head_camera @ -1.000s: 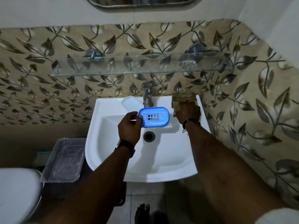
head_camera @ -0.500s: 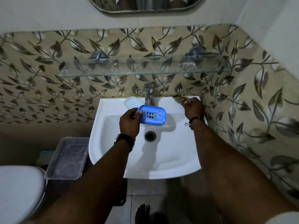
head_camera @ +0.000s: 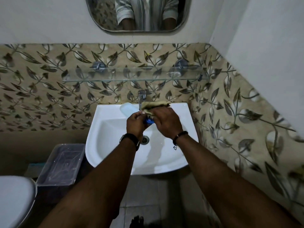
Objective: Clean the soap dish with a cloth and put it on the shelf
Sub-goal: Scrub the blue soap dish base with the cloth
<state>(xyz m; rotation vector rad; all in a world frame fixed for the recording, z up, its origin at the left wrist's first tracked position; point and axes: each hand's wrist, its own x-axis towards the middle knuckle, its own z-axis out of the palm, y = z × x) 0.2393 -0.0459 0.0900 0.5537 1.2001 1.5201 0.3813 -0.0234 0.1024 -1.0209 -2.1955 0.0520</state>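
Over the white sink (head_camera: 164,155), my left hand (head_camera: 135,124) grips the blue soap dish (head_camera: 149,121). Only a small blue edge of the dish shows between my two hands. My right hand (head_camera: 167,123) holds an olive-brown cloth (head_camera: 153,106) and presses it onto the dish from the right. The cloth trails back over the sink's rear rim beside the tap (head_camera: 141,97). A glass shelf (head_camera: 131,74) runs along the leaf-patterned wall above the sink, with nothing visible on it.
A pale bar of soap (head_camera: 128,109) lies on the sink's back left ledge. A clear plastic box (head_camera: 60,163) sits left of the sink, a white toilet lid (head_camera: 14,199) at the lower left. A mirror (head_camera: 138,14) hangs above; a wall closes the right side.
My right hand lifted the cloth from the sink's back right ledge and brought it left onto the dish. The dish is now mostly covered by both hands.
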